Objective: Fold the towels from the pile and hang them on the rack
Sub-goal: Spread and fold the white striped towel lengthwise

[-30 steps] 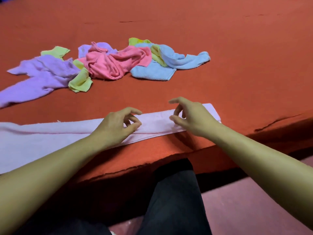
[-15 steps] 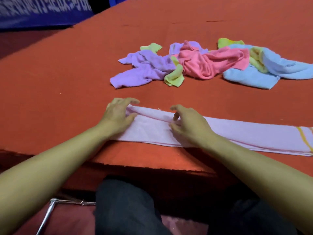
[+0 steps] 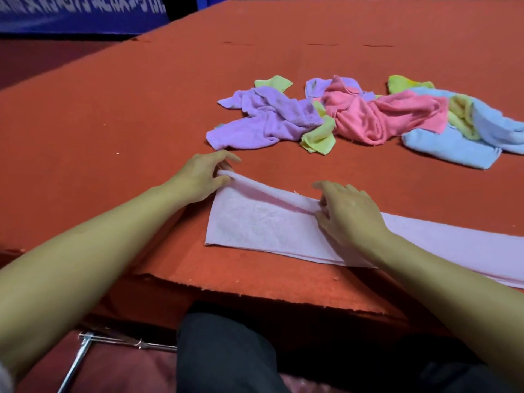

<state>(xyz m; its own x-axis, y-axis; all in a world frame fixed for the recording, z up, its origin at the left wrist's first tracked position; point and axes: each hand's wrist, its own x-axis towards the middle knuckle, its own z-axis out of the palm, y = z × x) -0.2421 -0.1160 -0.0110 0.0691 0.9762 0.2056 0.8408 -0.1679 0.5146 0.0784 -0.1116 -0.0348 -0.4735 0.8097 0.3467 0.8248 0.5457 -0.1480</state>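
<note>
**Both hands on the far fold of the pink towel**

Your left hand pinches the far left corner of the pale pink towel, thumb under the rolled edge and fingers curled over it, lifting that corner slightly off the table. Your right hand grips the same far edge further along, fingers bent onto the fold. The towel lies as a long strip across the near part of the red table, running out of view to the right. Beyond it sits the pile: purple, yellow-green, pink and blue towels, crumpled and overlapping. A metal bar shows below the table edge, by your dark trousers.
</note>
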